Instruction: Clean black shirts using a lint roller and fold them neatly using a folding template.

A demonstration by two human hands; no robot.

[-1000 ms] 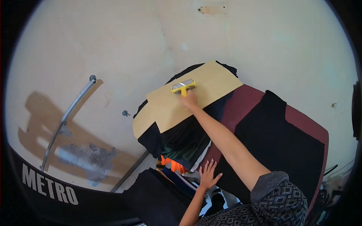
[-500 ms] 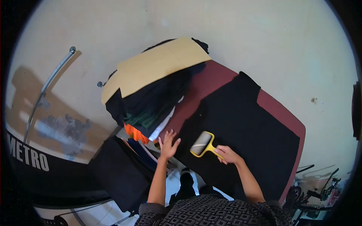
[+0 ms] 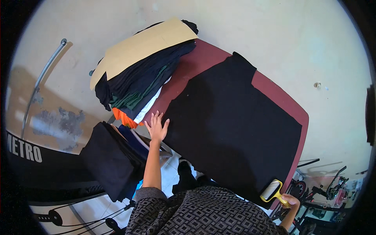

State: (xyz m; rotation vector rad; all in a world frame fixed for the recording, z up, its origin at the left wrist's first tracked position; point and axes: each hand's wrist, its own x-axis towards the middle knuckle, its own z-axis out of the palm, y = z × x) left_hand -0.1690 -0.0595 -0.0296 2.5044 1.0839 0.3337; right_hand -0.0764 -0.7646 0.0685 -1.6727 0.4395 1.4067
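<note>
A black fabric piece point(image 3: 235, 121), cut like a garment panel, lies flat across the dark red tabletop point(image 3: 280, 92). My right hand point(image 3: 290, 200) is closed round the yellow handle of a lint roller point(image 3: 271, 191), whose pale cylinder is at the near right corner of the fabric. On the left, my left hand point(image 3: 157, 127) lies with fingers spread at the table's edge, by the fabric's left side. Beyond it rises a stack of folded dark, green, white and orange cloth point(image 3: 145, 80), topped by a tan card pattern point(image 3: 145, 47).
Dark folded cloths point(image 3: 111, 156) hang over a support left of the table. A black machine part point(image 3: 51, 172) with lettering stands further left, under a curved metal bar point(image 3: 41, 78). A wall closes off the far side; a bicycle-like thing point(image 3: 331, 192) is at the lower right.
My right hand has carried the lint roller from the fabric's left-middle part to its near right corner. My left hand stays at the table's edge; the whole view has shifted.
</note>
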